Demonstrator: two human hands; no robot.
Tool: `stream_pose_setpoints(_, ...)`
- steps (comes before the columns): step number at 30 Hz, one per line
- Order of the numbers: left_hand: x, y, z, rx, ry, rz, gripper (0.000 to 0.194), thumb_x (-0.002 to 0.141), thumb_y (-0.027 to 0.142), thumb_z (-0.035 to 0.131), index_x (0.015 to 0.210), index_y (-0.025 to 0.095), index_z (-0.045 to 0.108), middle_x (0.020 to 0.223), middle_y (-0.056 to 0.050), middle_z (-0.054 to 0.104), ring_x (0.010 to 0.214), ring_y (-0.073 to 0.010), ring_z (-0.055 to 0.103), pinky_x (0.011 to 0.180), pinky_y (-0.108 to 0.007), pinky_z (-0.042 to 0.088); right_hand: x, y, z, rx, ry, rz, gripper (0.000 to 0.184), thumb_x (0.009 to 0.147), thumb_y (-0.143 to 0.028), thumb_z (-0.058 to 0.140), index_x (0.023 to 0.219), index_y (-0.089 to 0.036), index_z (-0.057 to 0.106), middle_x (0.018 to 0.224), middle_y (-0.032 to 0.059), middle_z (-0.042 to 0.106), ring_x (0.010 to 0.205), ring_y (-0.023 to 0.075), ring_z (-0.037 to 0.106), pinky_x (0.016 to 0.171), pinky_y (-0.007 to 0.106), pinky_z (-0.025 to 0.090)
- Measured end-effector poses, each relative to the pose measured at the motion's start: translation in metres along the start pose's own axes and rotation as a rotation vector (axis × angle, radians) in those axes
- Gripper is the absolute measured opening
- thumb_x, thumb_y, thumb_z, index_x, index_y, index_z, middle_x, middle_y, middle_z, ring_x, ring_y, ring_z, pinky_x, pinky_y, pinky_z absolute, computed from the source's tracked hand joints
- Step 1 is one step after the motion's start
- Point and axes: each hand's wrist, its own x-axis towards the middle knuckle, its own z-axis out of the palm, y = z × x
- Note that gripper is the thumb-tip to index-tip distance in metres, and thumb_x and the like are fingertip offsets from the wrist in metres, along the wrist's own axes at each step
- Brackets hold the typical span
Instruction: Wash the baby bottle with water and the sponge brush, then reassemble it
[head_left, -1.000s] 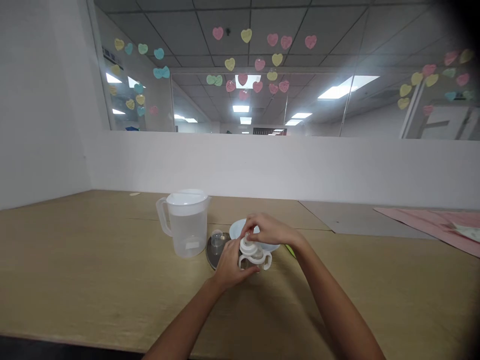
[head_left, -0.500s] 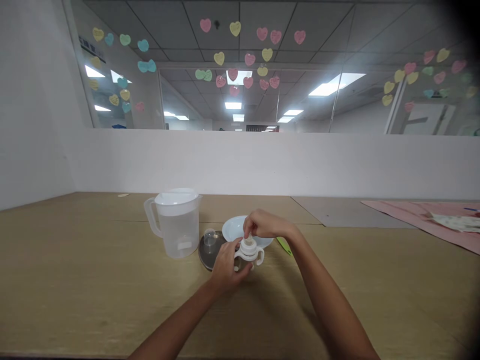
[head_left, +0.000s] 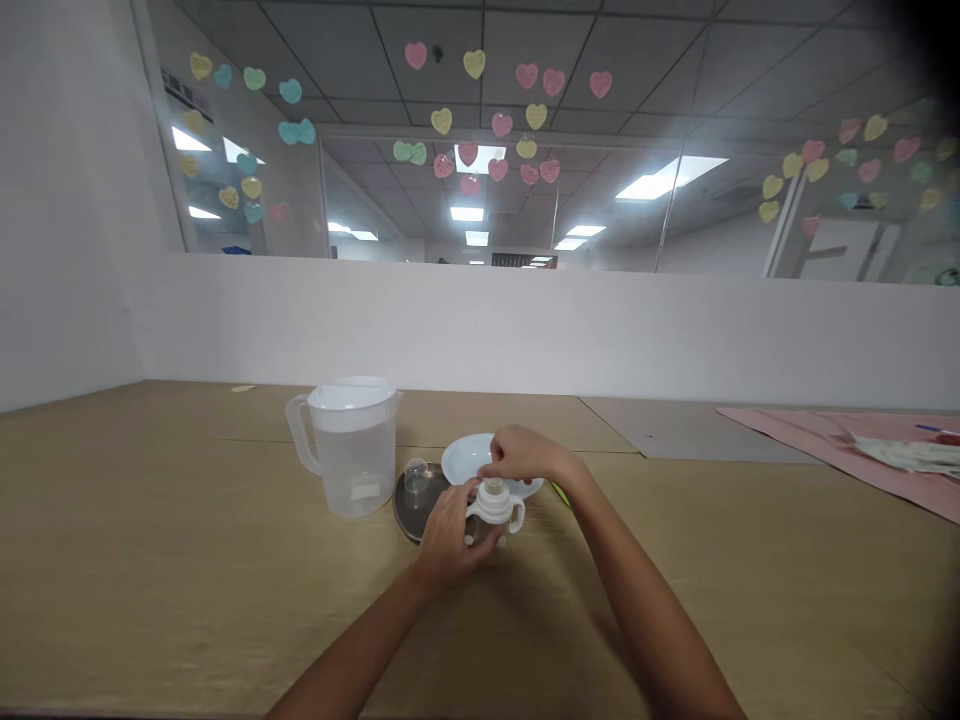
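A small baby bottle (head_left: 496, 512) with white side handles and a white collar stands on the wooden table (head_left: 150, 560). My left hand (head_left: 448, 535) is wrapped round its body from the left. My right hand (head_left: 523, 455) comes from above and pinches the nipple at the bottle's top. Just behind lie a light blue bowl (head_left: 466, 459) and a dark round metal plate (head_left: 410, 492) carrying a clear small cap (head_left: 415, 474).
A clear plastic pitcher (head_left: 349, 447) with a white lid stands left of the plate. A green item (head_left: 559, 492) peeks out behind my right wrist. A pink cloth (head_left: 847, 445) and a grey mat (head_left: 705, 430) lie at the right. A white partition wall runs behind the table.
My hands stay on the bottle; my right fingers have shifted slightly on the top. The view has shifted, so everything sits a little further left and lower in the frame.
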Motion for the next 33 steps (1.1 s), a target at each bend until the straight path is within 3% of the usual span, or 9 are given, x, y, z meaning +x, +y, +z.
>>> stream_pose_setpoints(5,0.0,-0.001,0.0,0.007,0.0,0.008,0.056,0.072,0.038,0.053,0.12,0.015,0.034,0.104,-0.011,0.054,0.095,-0.0225,0.052,0.082,-0.037,0.043,-0.005,0.015,0.004,0.123,0.066,-0.197,0.05,0.058,-0.043,0.067,0.101,-0.018,0.062,0.09,0.0067,0.064,0.075,0.0181,0.058,0.063,0.025,0.042)
stream_pose_setpoints(8,0.001,0.001,0.0,-0.009,0.01,0.009,0.057,0.071,0.039,0.054,0.12,0.015,0.035,0.103,-0.011,0.054,0.093,-0.0217,0.053,0.08,-0.036,0.043,-0.011,0.03,0.025,0.327,0.053,-0.344,0.046,0.064,-0.036,0.064,0.108,-0.023,0.058,0.103,0.0038,0.06,0.09,0.018,0.054,0.077,0.028,0.041)
stream_pose_setpoints(10,0.002,0.002,0.0,-0.025,0.014,-0.01,0.056,0.071,0.039,0.054,0.119,0.016,0.037,0.099,-0.009,0.056,0.089,-0.0204,0.054,0.078,-0.035,0.044,-0.014,0.035,0.048,0.469,0.192,-0.305,0.044,0.067,-0.037,0.062,0.108,-0.022,0.057,0.102,0.0036,0.059,0.088,0.0169,0.053,0.077,0.028,0.042)
stream_pose_setpoints(13,0.001,0.002,0.001,-0.049,0.021,-0.035,0.055,0.07,0.038,0.055,0.117,0.017,0.038,0.098,-0.009,0.055,0.088,-0.0199,0.054,0.078,-0.035,0.044,-0.014,0.033,0.084,0.546,0.518,-0.105,0.043,0.066,-0.04,0.063,0.102,-0.017,0.058,0.087,0.0047,0.059,0.076,0.016,0.052,0.07,0.028,0.043)
stream_pose_setpoints(15,0.001,0.0,0.002,-0.065,0.017,-0.042,0.056,0.069,0.037,0.056,0.118,0.017,0.037,0.1,-0.009,0.054,0.091,-0.0206,0.053,0.08,-0.036,0.043,-0.014,0.03,0.1,0.534,0.657,-0.121,0.033,0.074,-0.039,0.055,0.097,-0.017,0.06,0.087,0.0054,0.058,0.079,0.0167,0.051,0.074,0.03,0.042)
stream_pose_setpoints(20,0.0,-0.002,-0.001,-0.107,-0.008,-0.057,0.058,0.067,0.032,0.056,0.12,0.019,0.034,0.102,-0.008,0.052,0.091,-0.0197,0.052,0.08,-0.036,0.044,-0.017,0.031,0.111,0.651,0.598,-0.346,0.033,0.079,-0.035,0.05,0.108,-0.021,0.054,0.106,0.0068,0.055,0.101,0.0198,0.048,0.087,0.033,0.038)
stream_pose_setpoints(22,0.001,0.0,-0.001,-0.121,-0.009,-0.081,0.059,0.066,0.032,0.057,0.119,0.018,0.034,0.097,-0.007,0.052,0.089,-0.0194,0.053,0.079,-0.035,0.044,-0.016,0.032,0.113,0.668,0.647,-0.321,0.031,0.074,-0.035,0.056,0.1,-0.018,0.056,0.101,0.0071,0.056,0.098,0.0206,0.05,0.084,0.033,0.04)
stream_pose_setpoints(28,0.001,0.005,0.0,-0.157,-0.022,-0.096,0.06,0.064,0.031,0.058,0.118,0.017,0.035,0.098,-0.008,0.051,0.088,-0.0196,0.052,0.078,-0.036,0.044,-0.01,0.024,0.128,0.569,0.873,-0.073,0.027,0.065,-0.032,0.062,0.084,-0.017,0.051,0.08,0.0028,0.055,0.075,0.0168,0.052,0.069,0.029,0.042)
stream_pose_setpoints(33,0.003,0.001,-0.008,-0.257,-0.037,-0.1,0.057,0.071,0.036,0.053,0.121,0.017,0.034,0.099,-0.007,0.054,0.093,-0.0195,0.052,0.085,-0.037,0.042,-0.012,0.024,0.13,0.485,0.893,-0.163,0.029,0.071,-0.035,0.059,0.093,-0.017,0.052,0.089,0.0051,0.057,0.085,0.0186,0.052,0.076,0.03,0.041)
